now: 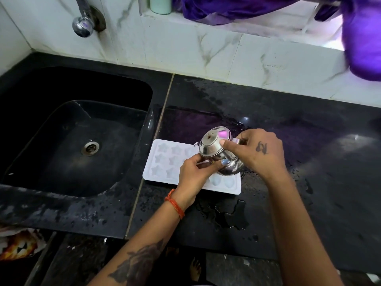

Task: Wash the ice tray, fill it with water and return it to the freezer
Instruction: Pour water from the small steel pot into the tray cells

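White ice tray (pixel 165 162) flat on wet black table (pixel 288 131), just right of the sink (pixel 72 141), star and heart-shaped moulds facing up. Small steel kettle (pixel 216 153) tilted over the tray's right half, lid end toward the sink. Left hand (pixel 195 174) closed around the kettle's lower front side, fingers curled under, painted thumbnail on the metal. Right hand (pixel 257 151) clamped on the handle side, thumb pressing the lid edge. Water puddle (pixel 233 215) on table near the tray's front edge. Chrome tap (pixel 83 25) on tiled wall above sink. Purple cloth (pixel 360 38) at upper right. Orange thread band (pixel 175 203) on left wrist.
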Tool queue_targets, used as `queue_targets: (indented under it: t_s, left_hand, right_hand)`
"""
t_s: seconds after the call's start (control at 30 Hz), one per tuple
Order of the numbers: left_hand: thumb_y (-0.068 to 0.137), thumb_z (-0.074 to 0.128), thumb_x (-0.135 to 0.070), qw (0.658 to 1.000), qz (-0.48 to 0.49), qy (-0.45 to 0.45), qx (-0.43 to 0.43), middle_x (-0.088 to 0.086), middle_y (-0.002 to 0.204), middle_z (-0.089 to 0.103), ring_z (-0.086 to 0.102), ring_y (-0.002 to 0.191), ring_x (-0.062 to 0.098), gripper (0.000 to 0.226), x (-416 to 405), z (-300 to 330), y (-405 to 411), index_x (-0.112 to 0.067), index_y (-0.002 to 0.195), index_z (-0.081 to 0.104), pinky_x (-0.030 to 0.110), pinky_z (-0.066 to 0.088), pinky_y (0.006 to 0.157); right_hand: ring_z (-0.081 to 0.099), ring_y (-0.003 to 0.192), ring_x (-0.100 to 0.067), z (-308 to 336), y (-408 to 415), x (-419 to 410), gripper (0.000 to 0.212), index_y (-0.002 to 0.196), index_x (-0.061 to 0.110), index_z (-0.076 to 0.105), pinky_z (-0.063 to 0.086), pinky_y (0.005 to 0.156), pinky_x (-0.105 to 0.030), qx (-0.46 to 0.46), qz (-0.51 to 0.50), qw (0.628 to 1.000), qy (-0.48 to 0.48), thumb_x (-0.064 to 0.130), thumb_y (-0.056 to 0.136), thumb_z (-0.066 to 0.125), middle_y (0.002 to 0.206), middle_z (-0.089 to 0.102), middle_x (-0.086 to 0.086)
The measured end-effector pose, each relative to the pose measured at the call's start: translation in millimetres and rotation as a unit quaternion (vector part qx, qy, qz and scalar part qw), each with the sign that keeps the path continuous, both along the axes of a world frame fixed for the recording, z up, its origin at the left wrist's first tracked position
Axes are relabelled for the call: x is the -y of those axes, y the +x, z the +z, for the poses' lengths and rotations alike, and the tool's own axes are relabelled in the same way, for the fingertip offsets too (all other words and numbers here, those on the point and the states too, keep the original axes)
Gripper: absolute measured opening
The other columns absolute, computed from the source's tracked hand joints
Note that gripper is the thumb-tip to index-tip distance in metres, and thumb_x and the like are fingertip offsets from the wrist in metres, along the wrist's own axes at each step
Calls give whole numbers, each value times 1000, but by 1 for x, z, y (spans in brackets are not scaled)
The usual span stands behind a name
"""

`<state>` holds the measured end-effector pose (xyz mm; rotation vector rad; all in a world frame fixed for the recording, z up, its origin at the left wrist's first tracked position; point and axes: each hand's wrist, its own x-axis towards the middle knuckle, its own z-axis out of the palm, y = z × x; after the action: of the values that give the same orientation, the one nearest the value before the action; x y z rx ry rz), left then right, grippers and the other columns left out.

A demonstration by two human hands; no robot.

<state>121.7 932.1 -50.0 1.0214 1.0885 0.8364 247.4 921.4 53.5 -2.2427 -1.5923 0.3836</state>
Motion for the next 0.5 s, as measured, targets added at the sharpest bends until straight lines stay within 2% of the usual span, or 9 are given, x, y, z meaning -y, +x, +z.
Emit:
queue_targets:
  t_s: [0.07,0.1,0.17,0.23,0.4,0.5]
  left_hand:
    - [72,79,-28,1000,-5,-5,6,2,94,75,68,83,6,34,1,-2,2,-14,102,70,8,42,60]
    - [71,80,-30,1000,-6,-6,9,2,95,75,69,89,10,37,1,-3,3,-14,102,70,11,45,66]
    - [64,82,-38,1000,-7,-6,20,2,98,74,69,97,16,46,1,-5,5,-15,102,70,27,51,85]
    - [59,81,-44,1000,-9,-4,27,3,100,74,68,100,18,54,1,-6,7,-15,103,70,39,49,97]
    - [57,78,-48,999,3,-4,33,4,102,74,68,101,18,60,4,-4,12,-13,105,69,42,49,98]
    - [55,78,-49,1000,21,7,11,2,98,74,68,97,15,58,6,-1,15,-15,102,70,41,51,95]
  right_hand:
    - [48,49,-12,2,-1,1,51,52,14,49,27,46,-24,20,4,1000,-5,54,81,63,48,50,1]
    - [46,49,-12,3,-1,1,52,52,15,47,26,46,-24,28,7,1000,-6,54,81,63,48,49,1]
    - [46,49,-11,4,-1,1,50,53,15,49,25,46,-24,37,11,999,-12,54,82,62,49,49,2]
    - [46,50,-11,4,-1,-1,46,56,16,52,25,46,-23,44,10,999,-18,53,82,62,51,50,2]
    - [49,52,-17,1,-1,-3,45,55,16,51,26,46,-23,68,14,998,-2,51,82,61,52,52,1]
    - [49,52,-14,0,4,-2,45,55,16,52,27,46,-23,39,6,999,-2,51,82,62,51,53,2]
